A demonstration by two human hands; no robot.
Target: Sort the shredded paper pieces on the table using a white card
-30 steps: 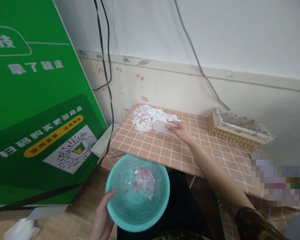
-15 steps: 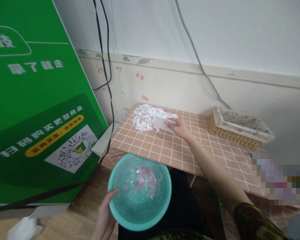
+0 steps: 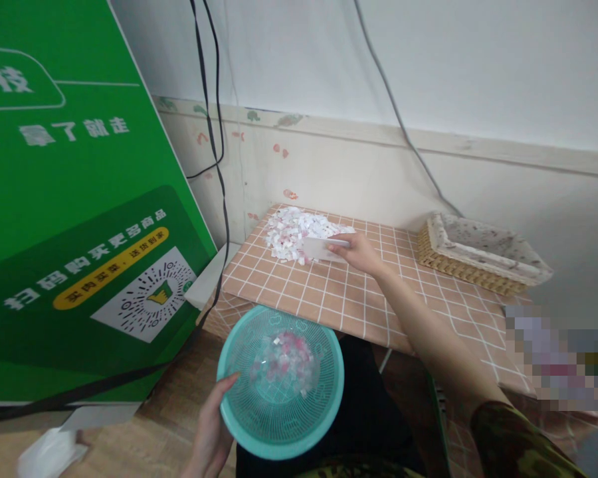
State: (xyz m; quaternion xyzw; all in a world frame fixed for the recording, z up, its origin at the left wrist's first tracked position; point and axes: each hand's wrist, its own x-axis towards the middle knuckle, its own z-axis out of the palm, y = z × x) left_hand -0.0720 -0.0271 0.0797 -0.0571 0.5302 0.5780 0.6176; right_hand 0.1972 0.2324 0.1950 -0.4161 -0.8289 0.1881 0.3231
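My left hand [image 3: 212, 431] grips the rim of a teal plastic strainer bowl [image 3: 239, 418], held below the table's front edge over my lap. Small white and pink pieces [image 3: 282, 362] lie in the bowl. My right hand [image 3: 359, 252] reaches across the tiled table [image 3: 329, 299] and holds a flat white scraper [image 3: 317, 248]. The scraper's edge rests against a pile of white and pink pieces [image 3: 292, 229] at the table's far left corner.
A large green sign board [image 3: 70, 212] leans at the left, with black cables [image 3: 214, 133] hanging beside it. A woven basket [image 3: 478, 252] sits at the table's far right by the wall. A blurred patch [image 3: 558, 358] lies at the right edge.
My right hand has slid the scraper slightly left and farther into the pile. The bowl in my left hand has shifted a little to the right.
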